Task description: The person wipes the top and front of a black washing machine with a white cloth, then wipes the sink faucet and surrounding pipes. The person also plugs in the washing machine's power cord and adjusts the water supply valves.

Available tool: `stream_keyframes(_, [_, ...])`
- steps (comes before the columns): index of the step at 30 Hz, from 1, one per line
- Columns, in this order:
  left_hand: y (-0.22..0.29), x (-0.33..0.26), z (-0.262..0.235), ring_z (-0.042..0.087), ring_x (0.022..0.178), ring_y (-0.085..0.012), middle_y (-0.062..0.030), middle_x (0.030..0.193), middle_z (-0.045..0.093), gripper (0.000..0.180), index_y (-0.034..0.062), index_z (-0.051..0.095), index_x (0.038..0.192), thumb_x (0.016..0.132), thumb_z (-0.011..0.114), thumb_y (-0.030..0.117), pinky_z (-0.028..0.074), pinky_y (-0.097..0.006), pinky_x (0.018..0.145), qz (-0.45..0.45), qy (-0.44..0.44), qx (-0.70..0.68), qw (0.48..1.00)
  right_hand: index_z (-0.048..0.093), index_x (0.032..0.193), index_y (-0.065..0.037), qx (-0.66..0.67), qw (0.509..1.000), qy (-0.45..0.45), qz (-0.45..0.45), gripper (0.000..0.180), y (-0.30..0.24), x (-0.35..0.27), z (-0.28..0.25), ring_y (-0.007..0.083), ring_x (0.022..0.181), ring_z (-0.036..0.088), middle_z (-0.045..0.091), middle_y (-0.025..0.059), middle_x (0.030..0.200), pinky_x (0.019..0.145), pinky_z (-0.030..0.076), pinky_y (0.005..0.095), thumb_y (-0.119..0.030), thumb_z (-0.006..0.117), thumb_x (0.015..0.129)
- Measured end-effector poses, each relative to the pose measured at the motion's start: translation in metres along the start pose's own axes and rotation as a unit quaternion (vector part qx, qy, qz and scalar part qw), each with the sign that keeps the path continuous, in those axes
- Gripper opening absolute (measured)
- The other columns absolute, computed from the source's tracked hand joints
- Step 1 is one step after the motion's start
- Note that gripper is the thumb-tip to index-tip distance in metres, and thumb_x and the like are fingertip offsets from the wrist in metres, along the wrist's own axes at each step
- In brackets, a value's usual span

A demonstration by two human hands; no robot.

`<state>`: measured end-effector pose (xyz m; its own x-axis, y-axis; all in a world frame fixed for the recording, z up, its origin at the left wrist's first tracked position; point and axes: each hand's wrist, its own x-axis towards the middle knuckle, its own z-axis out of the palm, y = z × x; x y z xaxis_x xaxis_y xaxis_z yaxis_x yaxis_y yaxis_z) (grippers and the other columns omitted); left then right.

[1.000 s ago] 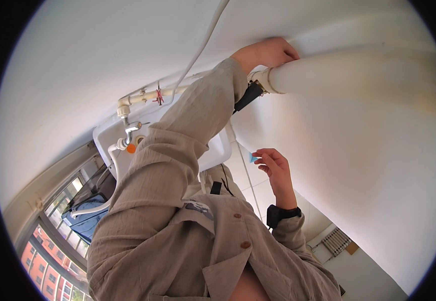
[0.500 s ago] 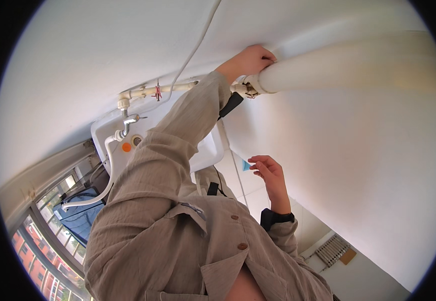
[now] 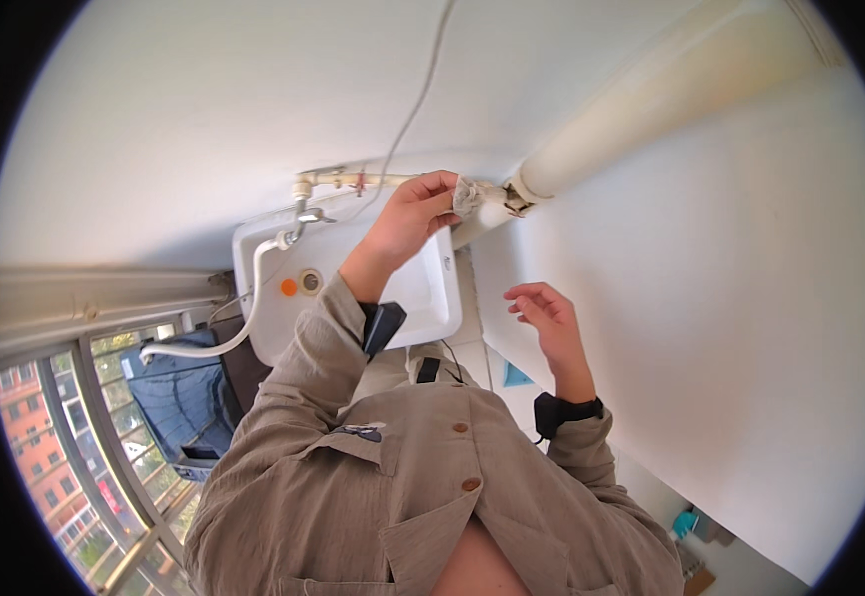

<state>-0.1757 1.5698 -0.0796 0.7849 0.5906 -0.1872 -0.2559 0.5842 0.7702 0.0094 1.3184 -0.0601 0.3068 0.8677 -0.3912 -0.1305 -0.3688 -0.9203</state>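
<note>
L hand [image 3: 407, 221], which gripped the joint end of the big white pipe [image 3: 651, 109] 1 s ago, now pinches a small pale wad [image 3: 467, 195] (cloth or tape, unclear) against that joint; R hand [image 3: 544, 316] now empty, fingers loosely spread, blue bit gone.

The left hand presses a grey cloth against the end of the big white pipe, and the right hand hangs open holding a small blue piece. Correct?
Not quite. In the head view the right hand is open but empty. The left hand does press the grey cloth at the end of the white pipe.
</note>
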Motion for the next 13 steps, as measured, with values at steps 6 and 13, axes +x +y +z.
stream_keyframes(6, [0.046,-0.106,0.056,0.068,0.109,-0.0113,-0.0001,0.124,0.075,0.018,0.0114,0.07,0.13,0.116,0.059,0.009,0.056,-0.033,0.098,0.093,-0.013,-0.153,0.984,0.072,0.129,0.001,0.029,0.984,-0.069,-0.164,0.022,-0.079,0.0,0.038,0.0128,0.104,0.069,0.078,0.0074,0.119,0.096,0.055,0.0307,-0.004,0.068,0.108])
stream_keyframes(13, [0.025,-0.199,0.082,0.071,0.114,-0.017,-0.0061,0.126,0.076,0.023,0.0048,0.069,0.134,0.112,0.065,0.002,0.057,-0.036,0.101,0.207,0.016,0.067,0.976,0.061,0.149,-0.002,-0.132,0.932,-0.18,-0.286,0.05,-0.131,-0.044,0.11,0.0221,0.119,0.074,0.072,0.0145,0.139,0.098,0.056,0.0318,-0.009,0.079,0.102])
